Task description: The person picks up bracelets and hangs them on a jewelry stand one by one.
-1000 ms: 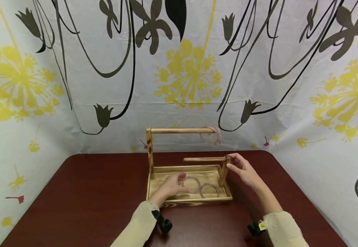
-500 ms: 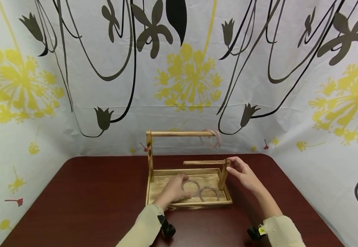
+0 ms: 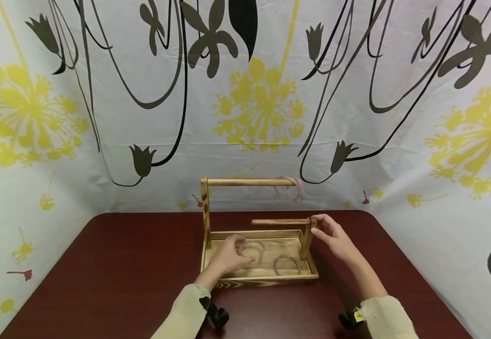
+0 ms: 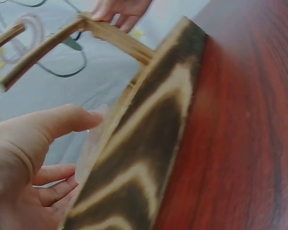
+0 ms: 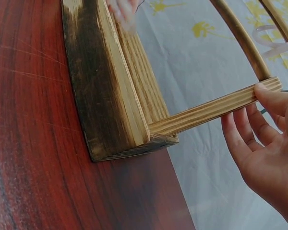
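A pale translucent bangle [image 3: 259, 246] is pinched between the thumb and fingers of my left hand [image 3: 227, 256], inside the wooden tray of a bangle stand [image 3: 266, 278]. In the left wrist view the thumb [image 4: 77, 119] meets the edge of this bangle [image 4: 89, 148], which the tray wall partly hides. A second translucent bangle [image 3: 287, 257] lies at the tray's right. My right hand [image 3: 334, 239] grips the top of the stand's short post [image 3: 306, 242]; in the right wrist view its thumb and fingers lie on either side of this post [image 5: 211, 109].
Pinkish bangles [image 3: 299, 189] hang at the right end of the stand's tall upper bar [image 3: 245, 182]. The short lower bar [image 3: 277, 222] carries nothing and points left. Dark red table [image 3: 143, 263] surrounds the stand, with a patterned cloth [image 3: 262, 103] behind.
My left hand first reached right to the left bangle, then drew back left with it, apart from the other bangle. My right hand has stayed on the short post.
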Demonstrator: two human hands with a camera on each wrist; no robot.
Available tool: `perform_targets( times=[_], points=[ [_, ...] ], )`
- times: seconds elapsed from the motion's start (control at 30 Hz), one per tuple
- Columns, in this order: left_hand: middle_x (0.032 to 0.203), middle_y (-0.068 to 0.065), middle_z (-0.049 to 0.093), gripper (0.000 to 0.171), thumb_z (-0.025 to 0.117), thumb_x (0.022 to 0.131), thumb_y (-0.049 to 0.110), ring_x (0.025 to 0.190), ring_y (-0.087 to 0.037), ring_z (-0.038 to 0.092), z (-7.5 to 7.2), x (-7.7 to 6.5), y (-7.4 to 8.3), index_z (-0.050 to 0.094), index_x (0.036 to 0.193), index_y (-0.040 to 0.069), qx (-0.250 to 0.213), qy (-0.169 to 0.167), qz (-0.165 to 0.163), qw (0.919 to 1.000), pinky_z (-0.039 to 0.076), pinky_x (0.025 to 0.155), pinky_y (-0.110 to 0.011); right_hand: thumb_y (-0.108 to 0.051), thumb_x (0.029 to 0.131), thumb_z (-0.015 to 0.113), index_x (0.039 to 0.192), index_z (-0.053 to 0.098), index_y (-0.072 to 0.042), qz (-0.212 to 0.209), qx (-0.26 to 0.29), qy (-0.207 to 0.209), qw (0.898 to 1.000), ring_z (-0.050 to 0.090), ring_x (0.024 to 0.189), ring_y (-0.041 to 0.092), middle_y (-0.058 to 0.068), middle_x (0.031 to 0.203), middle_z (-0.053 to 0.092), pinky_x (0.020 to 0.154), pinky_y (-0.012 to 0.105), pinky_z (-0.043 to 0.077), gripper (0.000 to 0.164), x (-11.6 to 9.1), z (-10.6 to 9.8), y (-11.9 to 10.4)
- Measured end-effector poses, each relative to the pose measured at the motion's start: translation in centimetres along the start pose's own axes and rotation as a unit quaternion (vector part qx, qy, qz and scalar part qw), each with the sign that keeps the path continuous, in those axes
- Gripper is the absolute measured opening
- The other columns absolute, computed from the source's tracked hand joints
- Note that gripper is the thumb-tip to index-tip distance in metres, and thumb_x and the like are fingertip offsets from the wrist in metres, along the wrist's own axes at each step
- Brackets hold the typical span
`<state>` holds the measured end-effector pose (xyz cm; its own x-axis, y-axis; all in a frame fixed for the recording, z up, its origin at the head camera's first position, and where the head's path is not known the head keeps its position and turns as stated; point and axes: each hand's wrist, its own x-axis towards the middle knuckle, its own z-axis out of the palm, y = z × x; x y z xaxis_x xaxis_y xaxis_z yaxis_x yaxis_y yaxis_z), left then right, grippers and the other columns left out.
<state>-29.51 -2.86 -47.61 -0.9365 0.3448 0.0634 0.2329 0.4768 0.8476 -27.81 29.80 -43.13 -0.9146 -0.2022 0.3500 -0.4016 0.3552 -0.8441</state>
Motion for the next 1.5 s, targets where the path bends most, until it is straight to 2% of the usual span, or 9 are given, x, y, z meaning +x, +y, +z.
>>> perform_targets(
  times=[0.27, 0.43, 0.63, 0.77, 0.9, 1.07, 1.27, 1.43, 1.5],
  points=[
    [0.136, -0.019, 0.059, 0.062, 0.08, 0.085, 0.031, 0.123, -0.038, 0.058, -2.0, -0.2, -0.3, 0.055, 0.135, 0.002, -0.107, 0.063, -0.029, 0.9918, 0.05, 0.102, -0.05, -0.002, 0.1, 0.056, 0.126, 0.047, 0.012, -0.009, 0.005, 0.003, 1.0, 0.057, 0.098, -0.007, -0.017, 0.106, 0.06, 0.084, 0.011, 0.048, 0.031, 0.1, -0.2, -0.2],
    [0.137, -0.021, 0.058, 0.061, 0.076, 0.089, 0.028, 0.127, -0.038, 0.056, -2.4, 0.0, -0.6, 0.053, 0.137, -0.001, -0.167, 0.081, -0.032, 0.982, 0.05, 0.103, -0.049, -0.003, 0.1, 0.056, 0.125, 0.047, 0.012, -0.009, -0.001, 0.002, 1.0, 0.057, 0.098, -0.007, -0.017, 0.105, 0.059, 0.083, 0.011, 0.048, 0.031, 0.3, -0.3, -0.2],
    [0.144, -0.021, 0.054, 0.057, 0.067, 0.095, 0.023, 0.133, -0.034, 0.052, -2.3, -0.1, -0.6, 0.049, 0.143, -0.001, -0.283, 0.081, -0.027, 0.9553, 0.044, 0.109, -0.05, -0.003, 0.1, 0.056, 0.126, 0.047, 0.012, -0.009, -0.001, -0.001, 1.0, 0.057, 0.098, -0.007, -0.018, 0.106, 0.059, 0.083, 0.011, 0.048, 0.031, 0.2, -0.2, -0.2],
    [0.146, -0.019, 0.053, 0.052, 0.065, 0.096, 0.019, 0.125, -0.023, 0.057, -2.1, -0.2, -0.5, 0.05, 0.143, 0.003, -0.333, 0.075, -0.027, 0.9395, 0.043, 0.109, -0.051, -0.003, 0.1, 0.056, 0.127, 0.047, 0.012, -0.008, -0.006, -0.006, 1.0, 0.057, 0.098, -0.006, -0.019, 0.107, 0.058, 0.083, 0.012, 0.048, 0.031, 0.1, -0.3, -0.2],
    [0.149, -0.021, 0.049, 0.053, 0.062, 0.096, 0.014, 0.12, -0.014, 0.057, -1.8, 0.0, -0.3, 0.047, 0.145, -0.002, -0.372, 0.06, -0.006, 0.9264, 0.044, 0.11, -0.041, -0.003, 0.1, 0.056, 0.127, 0.048, 0.011, -0.01, -0.008, -0.005, 1.0, 0.057, 0.098, -0.006, -0.017, 0.107, 0.058, 0.083, 0.012, 0.048, 0.031, 0.1, -0.3, -0.3],
    [0.15, -0.025, 0.046, 0.055, 0.06, 0.095, 0.007, 0.124, -0.015, 0.056, -1.0, 0.4, 0.4, 0.043, 0.144, -0.008, -0.402, 0.055, 0.024, 0.9136, 0.048, 0.099, -0.018, -0.002, 0.1, 0.055, 0.127, 0.047, 0.011, -0.015, -0.002, -0.007, 1.0, 0.057, 0.099, -0.007, -0.018, 0.108, 0.058, 0.083, 0.011, 0.048, 0.031, 0.1, -0.3, -0.2],
    [0.15, -0.026, 0.044, 0.057, 0.06, 0.094, 0.007, 0.133, -0.025, 0.051, 0.1, 0.4, 1.1, 0.041, 0.145, -0.01, -0.416, 0.049, 0.04, 0.9072, 0.047, 0.101, -0.017, -0.002, 0.1, 0.056, 0.127, 0.048, 0.011, -0.018, -0.006, -0.001, 1.0, 0.058, 0.098, -0.006, -0.016, 0.107, 0.058, 0.083, 0.012, 0.049, 0.031, -0.1, 0.2, 0.1],
    [0.149, -0.028, 0.043, 0.056, 0.06, 0.094, 0.006, 0.127, -0.019, 0.054, 1.3, 0.8, 1.7, 0.041, 0.145, -0.009, -0.432, 0.041, 0.055, 0.8994, 0.047, 0.1, -0.018, -0.002, 0.099, 0.056, 0.127, 0.048, 0.01, -0.019, -0.007, 0.007, 1.0, 0.058, 0.097, -0.006, -0.017, 0.106, 0.058, 0.082, 0.012, 0.049, 0.031, -0.2, 0.2, 0.1],
    [0.149, -0.028, 0.044, 0.058, 0.062, 0.093, 0.008, 0.126, -0.018, 0.055, 1.8, 0.8, 1.9, 0.041, 0.145, -0.008, -0.432, 0.04, 0.05, 0.8998, 0.048, 0.101, -0.019, -0.002, 0.1, 0.056, 0.127, 0.048, 0.01, -0.017, -0.006, 0.006, 1.0, 0.058, 0.097, -0.006, -0.017, 0.106, 0.058, 0.082, 0.012, 0.049, 0.031, -0.3, 0.2, 0.2]
  ],
)
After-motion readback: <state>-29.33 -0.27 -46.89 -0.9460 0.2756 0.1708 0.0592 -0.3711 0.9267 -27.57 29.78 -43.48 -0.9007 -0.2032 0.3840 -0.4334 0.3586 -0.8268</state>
